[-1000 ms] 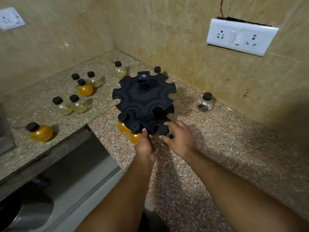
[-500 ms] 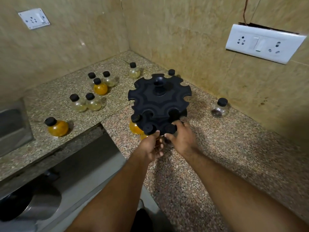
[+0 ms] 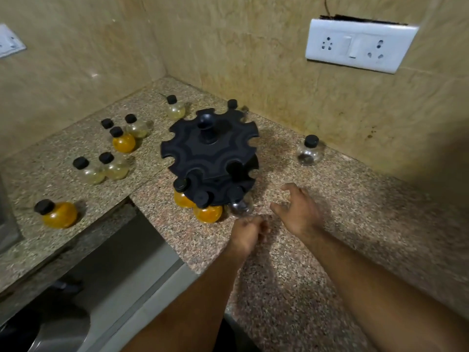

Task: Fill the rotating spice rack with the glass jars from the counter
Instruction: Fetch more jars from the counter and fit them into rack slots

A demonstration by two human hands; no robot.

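The black two-tier spice rack (image 3: 210, 151) stands in the counter corner. Its lower tier holds two orange jars (image 3: 208, 212) and one clear jar (image 3: 239, 205) at the front. My left hand (image 3: 247, 233) is just below the clear jar, fingers curled, holding nothing. My right hand (image 3: 298, 212) hovers to the right of the rack, fingers apart and empty. Loose jars stand on the counter: a clear one (image 3: 309, 153) to the right, an orange one (image 3: 57, 214) at far left, several pale and orange ones (image 3: 123, 141) behind left.
A steel sink (image 3: 61, 326) lies at lower left below the counter edge. A white socket panel (image 3: 355, 45) is on the right wall, another socket (image 3: 9, 44) on the left wall. One jar (image 3: 232, 104) stands behind the rack by the wall.
Both hands have come off the rack's lower tier and drawn back. The clear jar now hangs in a front slot, released. The right hand has opened and shifted right.
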